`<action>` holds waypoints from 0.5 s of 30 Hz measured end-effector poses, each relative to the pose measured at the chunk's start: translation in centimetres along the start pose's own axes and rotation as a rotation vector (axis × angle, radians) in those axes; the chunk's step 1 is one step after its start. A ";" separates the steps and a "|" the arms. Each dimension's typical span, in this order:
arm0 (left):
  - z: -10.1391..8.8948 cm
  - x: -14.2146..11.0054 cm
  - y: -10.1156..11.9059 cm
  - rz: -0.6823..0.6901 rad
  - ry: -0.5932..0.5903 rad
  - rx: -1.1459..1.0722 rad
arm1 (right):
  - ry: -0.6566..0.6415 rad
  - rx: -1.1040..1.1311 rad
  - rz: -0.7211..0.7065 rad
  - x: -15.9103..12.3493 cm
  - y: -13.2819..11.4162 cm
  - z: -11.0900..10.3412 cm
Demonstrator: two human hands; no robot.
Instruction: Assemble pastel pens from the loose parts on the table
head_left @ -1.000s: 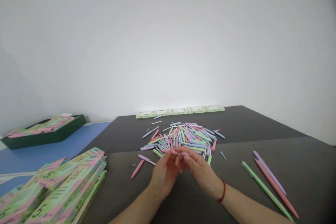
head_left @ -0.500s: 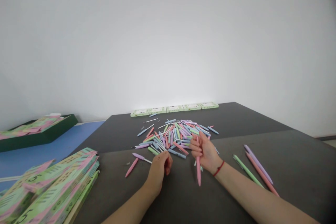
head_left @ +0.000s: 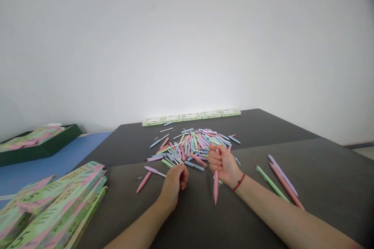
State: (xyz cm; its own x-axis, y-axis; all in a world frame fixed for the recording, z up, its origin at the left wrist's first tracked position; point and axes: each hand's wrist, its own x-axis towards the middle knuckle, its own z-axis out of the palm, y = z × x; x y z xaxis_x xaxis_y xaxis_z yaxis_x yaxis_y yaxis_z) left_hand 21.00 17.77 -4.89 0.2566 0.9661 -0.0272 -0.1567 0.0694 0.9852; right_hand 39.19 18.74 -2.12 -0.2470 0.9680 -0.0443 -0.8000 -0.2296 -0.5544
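Observation:
My right hand (head_left: pixel 223 165) is closed round a pink pen (head_left: pixel 216 188), held almost upright with its tapered end down. A thin tip shows at the bottom, and the thumb lies over the upper end. My left hand (head_left: pixel 175 183) rests near the table with its fingers curled in; whatever may be inside them is hidden. Beside it lie a purple pen part with a white refill (head_left: pixel 154 170) and a pink pen barrel (head_left: pixel 143 182). Just beyond both hands spreads a heap of pastel pen parts (head_left: pixel 193 144) and white refills.
Three pens lie at the right: green (head_left: pixel 271 183), pink (head_left: pixel 286 185) and purple (head_left: pixel 283 175). Several flat green boxes (head_left: pixel 192 117) line the table's (head_left: pixel 248 221) far edge. Printed cartons (head_left: pixel 58 210) are piled at the left front, near a dark green tray (head_left: pixel 43 148).
My right fingers have tightened into a fist round the pink pen, the thumb moving over its top. A thin tip now shows at its lower end. My left hand stays curled; the view shifted slightly.

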 end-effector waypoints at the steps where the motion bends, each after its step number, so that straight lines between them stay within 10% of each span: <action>1: 0.0 0.0 0.0 0.002 -0.001 0.001 | 0.000 0.001 -0.001 0.0 0.0 0.0; 15: -0.2 0.3 -0.2 0.005 -0.010 -0.002 | -0.008 -0.121 -0.108 0.0 -0.9 -0.3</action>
State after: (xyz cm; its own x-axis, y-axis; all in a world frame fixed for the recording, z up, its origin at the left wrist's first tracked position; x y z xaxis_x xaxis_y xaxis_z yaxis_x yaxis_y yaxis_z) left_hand 20.92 18.07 -5.17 0.2655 0.9639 -0.0200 -0.1605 0.0647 0.9849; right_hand 40.10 19.02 -1.84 -0.1679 0.9854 0.0272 -0.7503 -0.1098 -0.6519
